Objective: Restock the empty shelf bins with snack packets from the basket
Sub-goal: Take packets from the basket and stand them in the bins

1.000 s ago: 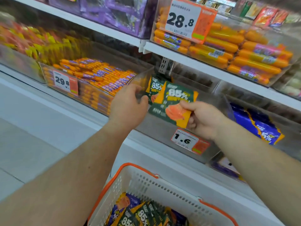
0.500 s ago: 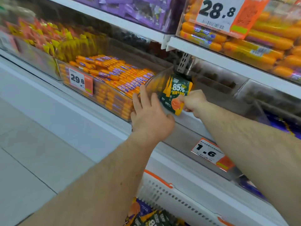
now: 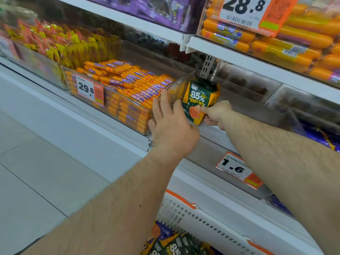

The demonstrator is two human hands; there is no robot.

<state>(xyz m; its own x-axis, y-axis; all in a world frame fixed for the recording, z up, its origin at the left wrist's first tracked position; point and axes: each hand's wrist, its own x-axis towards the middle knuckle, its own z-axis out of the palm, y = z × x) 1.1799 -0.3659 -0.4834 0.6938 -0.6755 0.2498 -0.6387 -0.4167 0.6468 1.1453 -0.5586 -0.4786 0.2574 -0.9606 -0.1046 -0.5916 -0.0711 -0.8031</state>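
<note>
Green-and-yellow packets [image 3: 199,100] upright at the clear bin's [image 3: 244,105] back-left corner; my right hand [image 3: 217,114] pinches them, left hand [image 3: 171,126] spread, apparently touching the bin.

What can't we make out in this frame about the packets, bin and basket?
- Packet count: the green packets stand bunched face-on in the head view; the front one hides the rest.
- Right hand grip: fingers tucked behind the packets' lower edge.
- Clear bin floor: the left hand and both forearms cover the front.
- Basket contents: cut off by the bottom edge.
- Small print on the 1.6 price tag: too small.
</note>
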